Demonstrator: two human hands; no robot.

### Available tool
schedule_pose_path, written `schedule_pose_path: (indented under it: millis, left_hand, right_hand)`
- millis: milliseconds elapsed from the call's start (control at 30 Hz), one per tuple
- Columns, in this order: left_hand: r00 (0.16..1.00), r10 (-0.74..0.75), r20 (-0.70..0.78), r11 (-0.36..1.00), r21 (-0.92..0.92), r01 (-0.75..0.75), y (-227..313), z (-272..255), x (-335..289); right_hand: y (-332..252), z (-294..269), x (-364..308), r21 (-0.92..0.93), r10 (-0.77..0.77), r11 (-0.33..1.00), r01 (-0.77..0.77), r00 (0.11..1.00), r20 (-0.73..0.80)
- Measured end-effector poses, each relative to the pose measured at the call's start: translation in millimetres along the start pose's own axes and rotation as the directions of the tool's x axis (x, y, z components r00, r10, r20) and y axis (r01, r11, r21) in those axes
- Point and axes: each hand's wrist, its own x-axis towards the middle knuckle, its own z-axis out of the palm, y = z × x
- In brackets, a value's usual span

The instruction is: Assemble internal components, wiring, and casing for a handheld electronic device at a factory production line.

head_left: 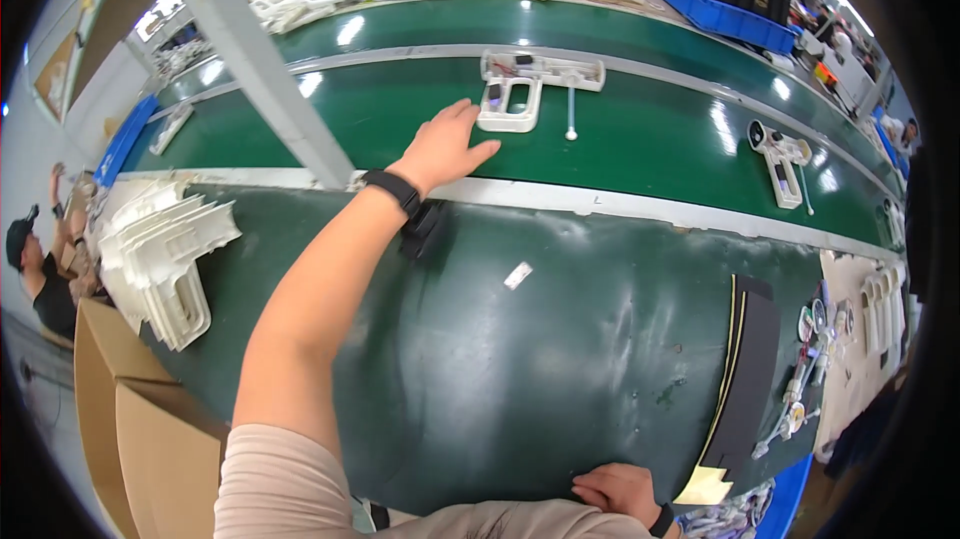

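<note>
L hand (445, 151) open, fingers spread, just beside wht plastic pistol-shaped housing (552, 70) on shiny grn conveyor belt (650, 144); R hand (622, 487) curled nr dk-grn counter (500, 379) edge, can't tell if gripping.

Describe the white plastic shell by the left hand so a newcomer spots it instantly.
Find the shiny green belt running across beyond the worktable. On it, beside the outstretched left hand, lies the white plastic shell, with a thin rod pointing toward the worktable. Unlike the similar shell farther right, it shows no round black end.
</note>
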Motion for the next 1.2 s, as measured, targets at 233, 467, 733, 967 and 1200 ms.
schedule_pose_path:
  millis: [233, 467, 733, 967, 1200]
  left_hand:
    - [0.97, -0.063, -0.234, 0.855, 0.49, 0.173, -44.4, -155.7, -199.1]
    - [0.897, -0.353, -0.265, 0.382, 0.835, 0.396, -75.4, -218.8, -313.1]
    - [0.93, -0.194, -0.314, 0.395, 0.842, 0.367, -179.4, -209.8, -309.3]
    - [0.992, 0.086, -0.096, 0.761, 0.649, -0.003, -38.6, -208.5, -226.4]
    - [0.772, 0.371, 0.516, 0.866, -0.493, -0.086, 116.4, -134.7, -208.2]
  right_hand:
    - [-6.7, 10.8, 3.9, -0.081, -0.01, 0.997, 0.003, 0.997, -0.083]
    - [-12.4, 19.2, -3.8, -0.067, 0.102, 0.991, -0.115, 0.979, -0.176]
    - [-23.0, 20.1, 3.4, -0.145, -0.03, 0.989, 0.004, 0.984, -0.178]
    - [-0.2, 18.4, -14.2, -0.181, -0.07, 0.983, 0.033, 0.977, -0.201]
    - [-9.5, 17.8, -40.7, -0.205, -0.232, 0.965, 0.166, 0.902, -0.364]
